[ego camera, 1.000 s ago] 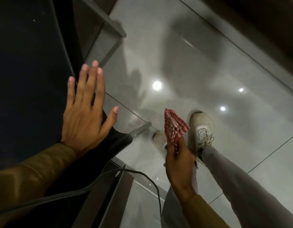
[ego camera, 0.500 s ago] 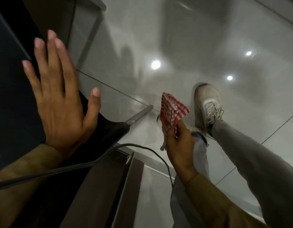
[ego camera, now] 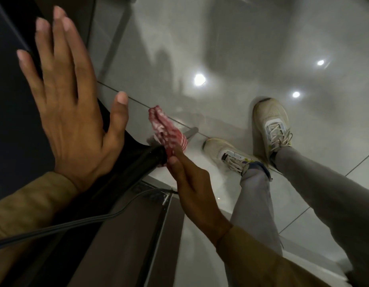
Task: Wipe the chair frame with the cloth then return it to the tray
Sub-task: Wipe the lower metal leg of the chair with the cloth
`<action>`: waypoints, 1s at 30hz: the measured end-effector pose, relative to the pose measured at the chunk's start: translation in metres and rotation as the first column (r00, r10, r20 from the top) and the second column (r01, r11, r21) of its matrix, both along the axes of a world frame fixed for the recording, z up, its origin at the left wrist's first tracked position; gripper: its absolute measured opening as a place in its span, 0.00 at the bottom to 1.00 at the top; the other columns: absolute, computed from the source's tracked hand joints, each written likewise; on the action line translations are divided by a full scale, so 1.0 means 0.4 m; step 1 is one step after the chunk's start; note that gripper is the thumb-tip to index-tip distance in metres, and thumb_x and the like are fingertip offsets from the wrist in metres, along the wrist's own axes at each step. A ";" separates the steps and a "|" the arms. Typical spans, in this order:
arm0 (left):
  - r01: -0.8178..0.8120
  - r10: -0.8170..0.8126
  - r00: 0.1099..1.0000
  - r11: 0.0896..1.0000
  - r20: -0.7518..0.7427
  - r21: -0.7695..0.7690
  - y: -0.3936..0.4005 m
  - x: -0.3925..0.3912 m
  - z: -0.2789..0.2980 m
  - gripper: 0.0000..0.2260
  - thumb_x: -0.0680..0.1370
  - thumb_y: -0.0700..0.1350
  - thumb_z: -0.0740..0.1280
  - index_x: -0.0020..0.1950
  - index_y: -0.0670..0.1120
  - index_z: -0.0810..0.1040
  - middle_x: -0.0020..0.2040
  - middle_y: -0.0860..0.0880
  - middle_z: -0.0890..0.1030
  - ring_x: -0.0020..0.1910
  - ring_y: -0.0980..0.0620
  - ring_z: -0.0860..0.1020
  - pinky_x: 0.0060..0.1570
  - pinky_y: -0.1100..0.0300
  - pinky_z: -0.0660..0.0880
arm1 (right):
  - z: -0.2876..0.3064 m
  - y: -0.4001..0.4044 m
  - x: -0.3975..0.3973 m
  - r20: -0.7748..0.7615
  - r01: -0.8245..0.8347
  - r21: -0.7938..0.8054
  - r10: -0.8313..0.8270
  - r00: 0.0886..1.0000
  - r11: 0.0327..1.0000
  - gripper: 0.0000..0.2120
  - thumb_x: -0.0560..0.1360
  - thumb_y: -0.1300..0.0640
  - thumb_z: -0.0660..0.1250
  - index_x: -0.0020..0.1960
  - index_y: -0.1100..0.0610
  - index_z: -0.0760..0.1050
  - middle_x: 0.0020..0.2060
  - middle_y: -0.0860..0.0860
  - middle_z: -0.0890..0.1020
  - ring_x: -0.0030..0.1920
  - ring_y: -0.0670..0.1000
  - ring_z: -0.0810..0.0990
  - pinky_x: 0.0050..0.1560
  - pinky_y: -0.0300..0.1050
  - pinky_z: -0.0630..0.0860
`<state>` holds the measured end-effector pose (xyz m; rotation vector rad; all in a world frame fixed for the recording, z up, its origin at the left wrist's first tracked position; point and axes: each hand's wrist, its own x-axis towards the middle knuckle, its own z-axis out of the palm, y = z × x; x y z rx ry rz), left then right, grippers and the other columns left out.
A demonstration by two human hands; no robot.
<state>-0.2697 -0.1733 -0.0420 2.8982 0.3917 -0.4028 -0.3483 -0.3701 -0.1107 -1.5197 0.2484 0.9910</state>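
Note:
My left hand (ego camera: pixel 69 104) lies flat with fingers spread against the dark chair seat (ego camera: pixel 11 112) at the left. From under it a black frame piece (ego camera: pixel 138 162) runs right into a grey metal chair leg (ego camera: pixel 191 131). My right hand (ego camera: pixel 189 183) grips a red-and-white checked cloth (ego camera: pixel 167 133) and presses it against the joint where the black piece meets the metal leg. The cloth is blurred. No tray is in view.
A black cable (ego camera: pixel 76 224) crosses the lower left over a brown panel (ego camera: pixel 125 245). My two shoes (ego camera: pixel 270 125) stand on the glossy grey tiled floor (ego camera: pixel 241 48) right of the chair leg.
My right hand has moved left and brought the cloth onto the chair leg joint. The view has shifted closer, and my left hand stays flat on the seat.

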 end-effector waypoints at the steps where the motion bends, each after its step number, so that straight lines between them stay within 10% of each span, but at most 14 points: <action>1: -0.014 0.014 1.000 1.000 -0.003 0.001 -0.001 -0.001 0.001 0.37 0.87 0.57 0.50 0.85 0.30 0.50 0.87 0.31 0.52 0.87 0.30 0.55 0.83 0.28 0.56 | -0.022 0.000 -0.012 0.066 -0.003 -0.045 0.006 0.998 0.999 0.16 0.86 0.58 0.60 0.71 0.59 0.77 0.64 0.54 0.85 0.64 0.49 0.83 0.66 0.47 0.82; 8: -0.042 0.042 0.999 0.999 -0.018 0.005 0.000 -0.003 -0.005 0.37 0.86 0.58 0.51 0.86 0.33 0.50 0.87 0.33 0.55 0.85 0.28 0.60 0.81 0.27 0.60 | -0.229 0.002 -0.022 0.105 0.005 -0.280 0.026 0.994 0.960 0.15 0.82 0.70 0.63 0.66 0.64 0.80 0.57 0.48 0.83 0.59 0.45 0.81 0.61 0.33 0.81; 14: -0.027 0.026 1.000 0.999 -0.007 -0.032 -0.002 0.003 -0.004 0.36 0.86 0.54 0.51 0.86 0.32 0.50 0.88 0.34 0.52 0.88 0.34 0.52 0.84 0.28 0.54 | -0.239 0.026 0.029 -0.125 -0.009 -0.355 -0.038 0.991 0.935 0.15 0.83 0.68 0.63 0.67 0.63 0.80 0.59 0.62 0.86 0.60 0.60 0.84 0.65 0.57 0.80; 19: -0.037 0.037 0.999 0.999 0.005 -0.038 -0.014 0.009 0.006 0.35 0.86 0.52 0.54 0.85 0.30 0.52 0.87 0.32 0.53 0.88 0.30 0.51 0.83 0.25 0.53 | -0.044 0.025 -0.018 0.092 0.081 -0.177 -0.065 0.994 0.981 0.14 0.84 0.61 0.65 0.67 0.54 0.82 0.60 0.48 0.88 0.61 0.40 0.84 0.62 0.30 0.78; 23: -0.038 0.038 0.999 0.999 0.015 -0.022 -0.014 0.009 0.006 0.35 0.86 0.53 0.53 0.85 0.31 0.52 0.87 0.32 0.54 0.88 0.30 0.51 0.82 0.24 0.53 | -0.072 0.013 -0.026 0.066 0.053 -0.169 -0.042 0.997 0.984 0.14 0.82 0.67 0.62 0.61 0.57 0.82 0.53 0.52 0.88 0.55 0.50 0.85 0.58 0.44 0.83; 27: -0.044 0.042 0.998 0.998 0.051 0.036 -0.026 0.010 0.002 0.35 0.84 0.54 0.52 0.84 0.30 0.55 0.86 0.32 0.57 0.87 0.31 0.54 0.82 0.24 0.50 | -0.235 0.006 -0.015 0.022 0.014 -0.264 -0.009 1.000 0.964 0.15 0.82 0.70 0.64 0.63 0.60 0.83 0.53 0.50 0.86 0.48 0.31 0.83 0.51 0.37 0.85; 30: -0.020 0.017 0.998 0.999 0.058 0.049 -0.015 0.002 -0.005 0.35 0.85 0.54 0.52 0.84 0.31 0.55 0.86 0.32 0.57 0.87 0.31 0.54 0.82 0.23 0.52 | -0.330 0.033 0.004 -0.131 0.018 -0.384 -0.074 0.989 0.923 0.13 0.84 0.62 0.64 0.67 0.59 0.81 0.58 0.56 0.86 0.56 0.48 0.85 0.60 0.51 0.82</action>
